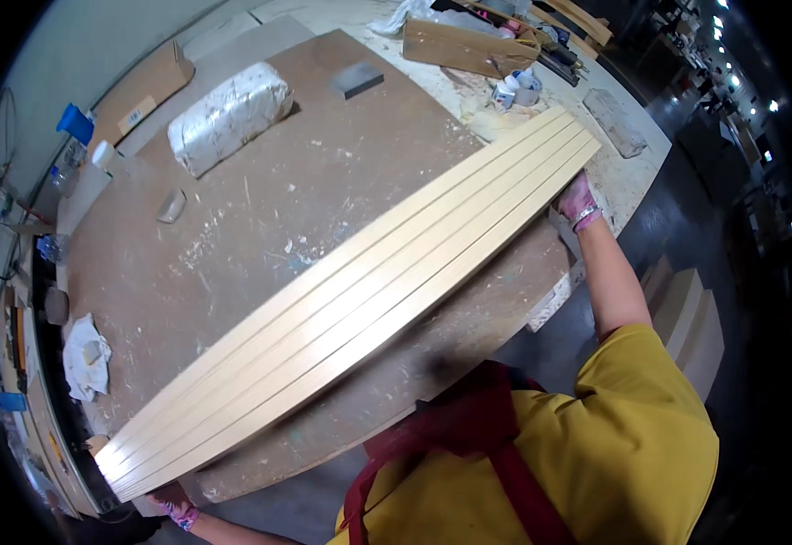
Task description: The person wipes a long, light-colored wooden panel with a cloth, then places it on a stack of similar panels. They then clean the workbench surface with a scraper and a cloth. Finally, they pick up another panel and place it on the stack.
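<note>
A long, pale cream grooved wooden panel [341, 304] stretches diagonally across the worktable, from the lower left to the upper right. Lengthwise grooves run along its face, and light glares off its middle. At the near left end my left hand [174, 505] grips the panel's edge from below, its fingers partly hidden under it. My right hand [578, 202] closes on the edge near the far right end, with the fingertips out of sight beneath. Both hands wear something pinkish, banded at the wrists. The panel's near edge seems raised a little off the table.
The stained brown tabletop [259, 241] bears a plastic-wrapped silvery bundle [230, 118], a grey block [358, 80] and a crumpled white cloth [87, 357]. Beyond the panel's right end stand a cardboard box [464, 47] of tools and a small white bottle [505, 92]. Boards [687, 313] lean at right.
</note>
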